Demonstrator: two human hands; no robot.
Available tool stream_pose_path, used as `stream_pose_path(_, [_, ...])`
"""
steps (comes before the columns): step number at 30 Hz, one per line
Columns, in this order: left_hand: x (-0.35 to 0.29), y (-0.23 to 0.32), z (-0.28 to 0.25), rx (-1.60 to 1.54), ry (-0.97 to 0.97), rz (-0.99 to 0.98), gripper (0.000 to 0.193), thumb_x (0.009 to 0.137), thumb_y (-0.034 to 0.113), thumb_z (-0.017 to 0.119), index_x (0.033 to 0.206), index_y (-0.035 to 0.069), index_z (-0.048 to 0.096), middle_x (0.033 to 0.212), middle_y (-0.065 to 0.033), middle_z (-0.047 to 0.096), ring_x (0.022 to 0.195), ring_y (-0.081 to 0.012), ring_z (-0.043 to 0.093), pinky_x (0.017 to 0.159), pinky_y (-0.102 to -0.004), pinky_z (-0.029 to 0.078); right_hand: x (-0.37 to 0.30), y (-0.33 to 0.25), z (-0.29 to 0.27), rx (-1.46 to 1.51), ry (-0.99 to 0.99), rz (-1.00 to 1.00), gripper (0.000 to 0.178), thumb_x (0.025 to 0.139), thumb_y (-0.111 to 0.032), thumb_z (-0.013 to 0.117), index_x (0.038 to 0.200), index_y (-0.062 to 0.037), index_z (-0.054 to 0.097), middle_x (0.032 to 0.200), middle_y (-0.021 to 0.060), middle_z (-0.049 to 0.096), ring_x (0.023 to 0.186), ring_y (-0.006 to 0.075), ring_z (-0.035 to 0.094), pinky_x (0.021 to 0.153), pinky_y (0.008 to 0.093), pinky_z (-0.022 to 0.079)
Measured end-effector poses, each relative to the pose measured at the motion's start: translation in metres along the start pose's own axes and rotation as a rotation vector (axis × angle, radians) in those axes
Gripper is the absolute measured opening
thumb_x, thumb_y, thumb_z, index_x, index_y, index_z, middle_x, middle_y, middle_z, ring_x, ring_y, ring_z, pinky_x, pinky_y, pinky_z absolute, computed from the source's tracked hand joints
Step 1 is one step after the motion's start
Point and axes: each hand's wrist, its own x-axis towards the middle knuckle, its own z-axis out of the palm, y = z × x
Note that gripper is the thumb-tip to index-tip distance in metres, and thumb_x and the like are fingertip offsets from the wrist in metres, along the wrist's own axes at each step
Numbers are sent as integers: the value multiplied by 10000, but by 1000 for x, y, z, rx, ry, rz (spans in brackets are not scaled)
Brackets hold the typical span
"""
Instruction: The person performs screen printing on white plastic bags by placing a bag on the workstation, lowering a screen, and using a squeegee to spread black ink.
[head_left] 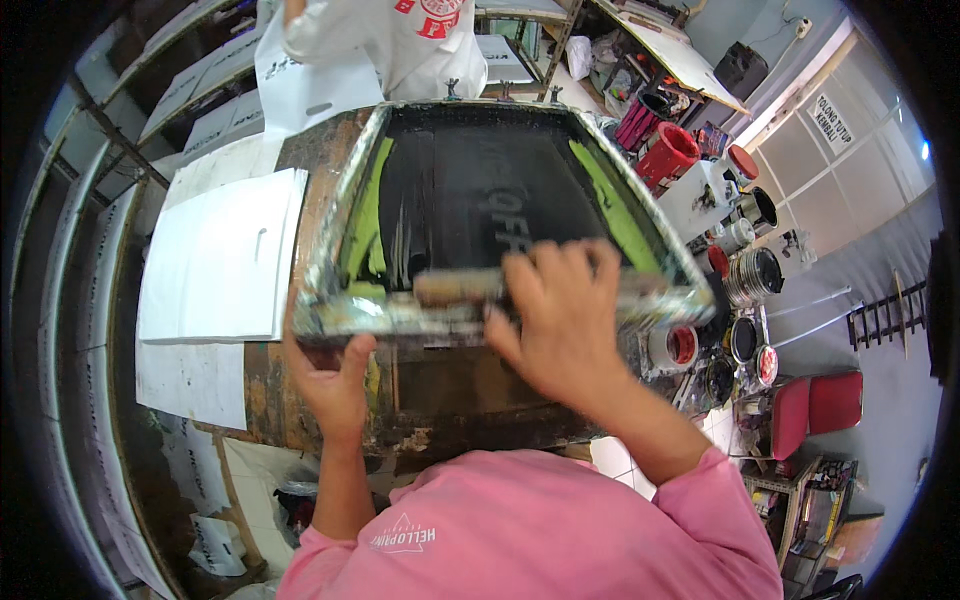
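Brown wooden squeegee is gripped by the curled right hand; the black-meshed rectangular frame is clasped, seemingly for steadiness, by the part-closed left hand

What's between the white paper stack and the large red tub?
The framed screen, with a strip of brown table showing between it and the paper stack; the red tub stands past its right side. Head view.

Seeing a paint-smeared screen frame sitting above the worn brown worktable, showing black mesh between lime-green strips down both sides! Now catching a brown squeegee, blurring a little, lying crosswise along the near end.
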Motion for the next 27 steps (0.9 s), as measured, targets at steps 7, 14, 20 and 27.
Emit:
stream_pose_path(7, [25,-43,27,1203,-382,171,1156,920,745,691,1737,98,190,1715,-334,244,1622,-483,174,1265,-722,65,114,33,-45,-99,199,-83,298,942,-339,635,930,-43,667,836,164,646,839,374,646,855,491,436])
stream_pose_path(14, [-23,-83,19,1423,-614,18,1209,877,949,441,1720,98,280,1779,-285,146,1661,-472,5,1174,-818,-151,158,46,-60,31,119,-66,328,971,-349,620,941,-27,676,839,196,659,829,408,644,841,497,448])
stream_pose_path(20, [-15,-73,26,1454,-627,-25,1271,842,983,439,1713,70,287,1788,-252,161,1655,-497,-12,1168,-821,-161,165,48,-61,63,115,-28,346,986,-355,612,956,-19,684,848,214,668,828,425,645,835,501,455])
stream_pose_path(27, [-19,-74,22,1426,-604,-5,1302,837,986,442,1721,51,245,1793,-250,140,1664,-465,-11,1167,-819,-157,163,47,-60,85,153,-31,366,1004,-363,603,973,-9,694,857,234,679,827,445,646,828,505,463])
